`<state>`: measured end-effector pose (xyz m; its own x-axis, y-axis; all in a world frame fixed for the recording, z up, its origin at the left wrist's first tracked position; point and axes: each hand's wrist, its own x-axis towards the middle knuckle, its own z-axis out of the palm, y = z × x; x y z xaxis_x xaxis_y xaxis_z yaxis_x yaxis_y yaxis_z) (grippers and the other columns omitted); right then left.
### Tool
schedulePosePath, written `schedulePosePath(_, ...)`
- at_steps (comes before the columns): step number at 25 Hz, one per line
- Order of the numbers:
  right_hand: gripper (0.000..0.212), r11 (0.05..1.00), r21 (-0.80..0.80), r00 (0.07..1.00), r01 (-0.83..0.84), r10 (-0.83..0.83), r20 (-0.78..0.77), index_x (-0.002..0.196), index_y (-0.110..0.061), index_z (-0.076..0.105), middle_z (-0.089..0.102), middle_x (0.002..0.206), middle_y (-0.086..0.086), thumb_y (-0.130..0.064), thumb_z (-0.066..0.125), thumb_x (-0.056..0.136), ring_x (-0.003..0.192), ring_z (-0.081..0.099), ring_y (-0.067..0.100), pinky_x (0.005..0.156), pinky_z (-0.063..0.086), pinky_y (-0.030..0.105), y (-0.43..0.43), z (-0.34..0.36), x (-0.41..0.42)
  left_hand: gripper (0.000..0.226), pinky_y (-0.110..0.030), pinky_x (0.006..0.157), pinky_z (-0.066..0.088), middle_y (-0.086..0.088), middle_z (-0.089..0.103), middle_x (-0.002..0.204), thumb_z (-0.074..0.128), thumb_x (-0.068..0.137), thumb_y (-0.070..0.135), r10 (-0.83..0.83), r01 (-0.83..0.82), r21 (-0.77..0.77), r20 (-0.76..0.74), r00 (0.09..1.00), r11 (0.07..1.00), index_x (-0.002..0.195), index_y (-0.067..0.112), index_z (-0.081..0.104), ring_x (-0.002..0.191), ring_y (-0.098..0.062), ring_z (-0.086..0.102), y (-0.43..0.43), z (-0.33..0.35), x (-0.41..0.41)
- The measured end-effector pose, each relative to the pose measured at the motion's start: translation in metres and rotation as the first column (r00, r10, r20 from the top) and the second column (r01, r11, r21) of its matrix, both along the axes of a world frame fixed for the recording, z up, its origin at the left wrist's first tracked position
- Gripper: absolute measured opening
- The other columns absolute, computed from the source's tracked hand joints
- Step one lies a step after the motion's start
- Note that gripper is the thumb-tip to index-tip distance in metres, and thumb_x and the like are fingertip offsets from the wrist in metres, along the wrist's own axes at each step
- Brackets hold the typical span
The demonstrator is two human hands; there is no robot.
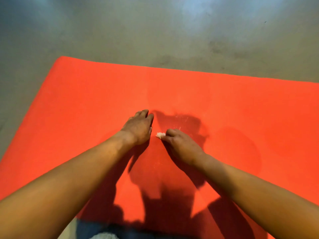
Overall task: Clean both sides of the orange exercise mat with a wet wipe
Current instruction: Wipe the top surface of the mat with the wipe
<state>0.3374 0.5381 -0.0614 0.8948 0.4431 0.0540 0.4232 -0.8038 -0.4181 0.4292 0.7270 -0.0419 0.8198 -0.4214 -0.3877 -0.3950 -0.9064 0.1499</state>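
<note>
Left hand (139, 126) lies flat on the mat (86, 100); right hand (179, 144) pinches the wipe (160, 135). Mid-wipe, I judge; next I need a firm sweep across fresh mat.

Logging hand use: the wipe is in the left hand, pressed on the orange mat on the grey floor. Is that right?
Wrong hand: the head view shows the wipe in the right hand, pressed on the orange mat on the grey floor. The left hand rests on the mat beside it.
</note>
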Motion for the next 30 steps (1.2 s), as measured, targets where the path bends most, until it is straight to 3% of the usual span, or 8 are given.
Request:
schedulePosePath(3,0.022,0.984,0.032,0.985,0.174,-0.174,-0.006,0.103,-0.029,0.072,0.051,0.086,-0.001,-0.026,0.051,0.098,0.080,0.054,0.026,0.071,0.045,0.040,-0.017,0.006,0.012,0.054,-0.049,0.112,0.037,-0.017,0.027,0.159,0.052,0.097,0.028,-0.044,0.044,0.003,0.000,0.999,0.999,0.146,0.012,0.039,0.144,-0.035,0.029,-0.001,0.001,-0.008)
schedulePosePath(7,0.035,0.890,0.072,0.890,0.451,-0.442,-0.110,0.101,-0.024,0.076,0.052,0.084,0.002,-0.034,0.042,0.097,0.075,0.057,0.027,0.065,0.044,0.040,-0.034,0.011,0.030,0.049,-0.046,0.111,0.038,-0.016,0.029,0.158,0.051,0.096,0.029,-0.097,0.097,0.009,0.013,0.995,0.995,0.142,0.014,0.044,0.143,-0.034,0.032,-0.005,0.002,-0.019)
schedulePosePath(9,0.032,0.924,0.073,0.925,0.376,-0.369,-0.090,0.096,-0.020,0.074,0.052,0.081,0.001,-0.035,0.047,0.103,0.073,0.059,0.030,0.064,0.045,0.042,-0.022,0.013,0.020,0.052,-0.046,0.114,0.035,-0.017,0.025,0.161,0.052,0.096,0.030,-0.109,0.109,0.013,0.006,0.994,0.994,0.145,0.014,0.041,0.146,-0.034,0.029,-0.007,0.001,-0.024)
schedulePosePath(14,0.017,0.995,0.011,0.990,-0.102,0.103,-0.100,0.098,-0.028,0.068,0.048,0.080,-0.004,-0.024,0.052,0.097,0.070,0.054,0.024,0.062,0.047,0.043,-0.011,0.016,-0.008,0.055,-0.047,0.116,0.033,-0.018,0.020,0.163,0.051,0.095,0.028,-0.124,0.124,0.032,-0.013,0.992,0.992,0.147,0.015,0.038,0.149,-0.034,0.024,-0.005,0.002,-0.029)
schedulePosePath(20,0.021,0.903,-0.019,0.897,0.430,-0.429,-0.106,0.095,-0.016,0.073,0.056,0.089,0.004,-0.014,0.052,0.092,0.081,0.061,0.034,0.068,0.046,0.044,-0.048,0.008,0.024,0.037,-0.048,0.108,0.041,-0.018,0.038,0.150,0.048,0.094,0.028,-0.136,0.137,-0.032,0.036,0.990,0.990,0.127,0.012,0.053,0.137,-0.036,0.040,-0.007,0.003,-0.035)
schedulePosePath(26,0.023,0.998,-0.013,0.993,-0.067,0.065,-0.094,0.105,-0.026,0.065,0.046,0.084,-0.003,-0.027,0.042,0.103,0.071,0.051,0.024,0.065,0.047,0.044,-0.012,0.013,-0.027,0.074,-0.046,0.123,0.021,-0.018,0.009,0.167,0.047,0.097,0.045,-0.170,0.170,-0.024,0.009,0.985,0.985,0.160,0.018,0.018,0.154,-0.035,0.011,0.004,-0.014,-0.040)
schedulePosePath(28,0.023,0.999,-0.039,0.996,-0.031,0.027,-0.080,0.102,-0.032,0.068,0.049,0.087,-0.004,-0.028,0.046,0.098,0.075,0.055,0.023,0.067,0.049,0.043,-0.023,0.011,-0.009,0.077,-0.047,0.124,0.019,-0.016,0.002,0.168,0.045,0.098,0.048,-0.174,0.174,-0.025,-0.001,0.985,0.984,0.161,0.020,0.011,0.155,-0.035,0.004,0.004,-0.017,-0.041)
schedulePosePath(30,0.026,0.977,-0.019,0.972,0.214,-0.215,-0.091,0.102,-0.033,0.073,0.053,0.089,-0.001,-0.025,0.050,0.092,0.080,0.060,0.027,0.070,0.049,0.040,-0.040,0.010,0.022,0.076,-0.047,0.125,0.017,-0.013,-0.002,0.168,0.043,0.099,0.050,-0.164,0.164,-0.028,-0.009,0.986,0.986,0.161,0.022,0.009,0.155,-0.033,-0.001,0.005,-0.020,-0.042)
